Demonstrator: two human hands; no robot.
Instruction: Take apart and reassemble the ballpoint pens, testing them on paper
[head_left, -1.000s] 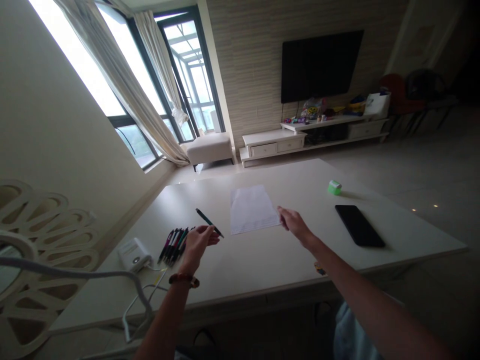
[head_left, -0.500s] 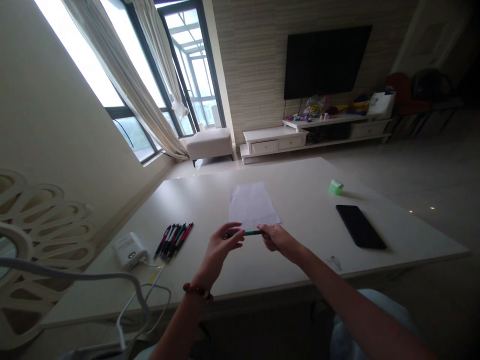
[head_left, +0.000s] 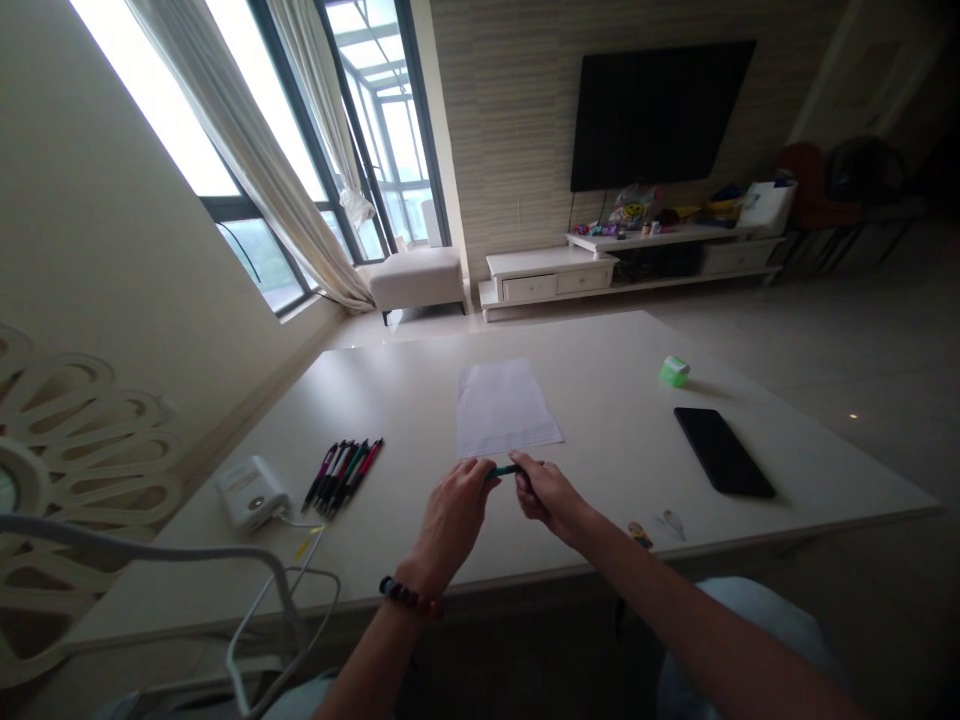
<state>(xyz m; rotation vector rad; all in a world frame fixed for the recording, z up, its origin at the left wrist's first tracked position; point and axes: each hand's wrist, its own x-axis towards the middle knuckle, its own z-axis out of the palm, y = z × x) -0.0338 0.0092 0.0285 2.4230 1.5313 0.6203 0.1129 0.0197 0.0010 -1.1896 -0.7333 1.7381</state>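
Now pinching the pen from both sides, with left hand and right hand, just short of the paper, over the desk; could slip and drop with too slack a grip.

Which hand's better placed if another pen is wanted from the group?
Left, probably: the left hand is nearer the grouped pens, which lie on its side. The right hand is farther off and could hold the green pen both hands grip.
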